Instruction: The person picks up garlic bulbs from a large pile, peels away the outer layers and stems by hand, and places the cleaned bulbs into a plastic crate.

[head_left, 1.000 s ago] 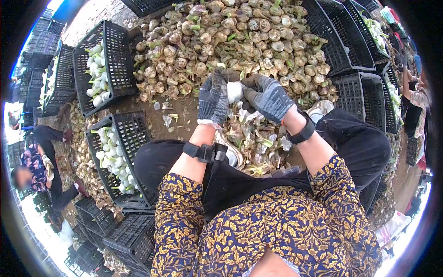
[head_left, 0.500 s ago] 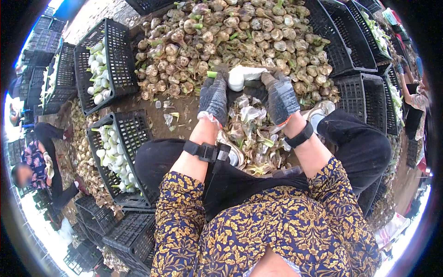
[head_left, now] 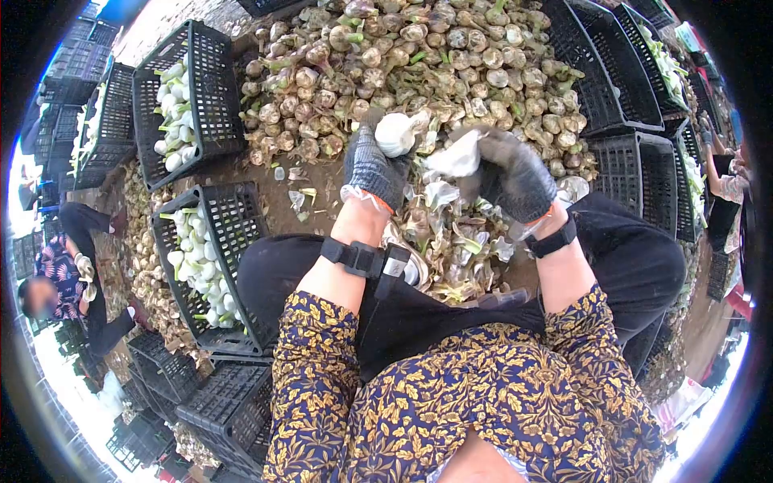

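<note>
My left hand (head_left: 375, 165), in a grey glove, is closed round a white garlic bulb (head_left: 394, 134). To its right, my gloved right hand (head_left: 515, 179) is smeared by motion, with its fingers pinched on a pale piece of peel (head_left: 456, 155). Loose peelings (head_left: 452, 241) lie on the ground below both hands, between my legs. Just beyond my hands rises a large heap of unpeeled garlic bulbs (head_left: 451, 56) with some green stems.
Black crates of white garlic stand at the left (head_left: 211, 137) and lower left (head_left: 256, 282). More black crates (head_left: 636, 165) are at the right. Another person (head_left: 60, 270) sits at the far left; a further person (head_left: 729, 189) is at the far right.
My hands have moved apart. The bulb now shows round and white in my left hand, and my right hand has moved right and lower with peel in its fingers.
</note>
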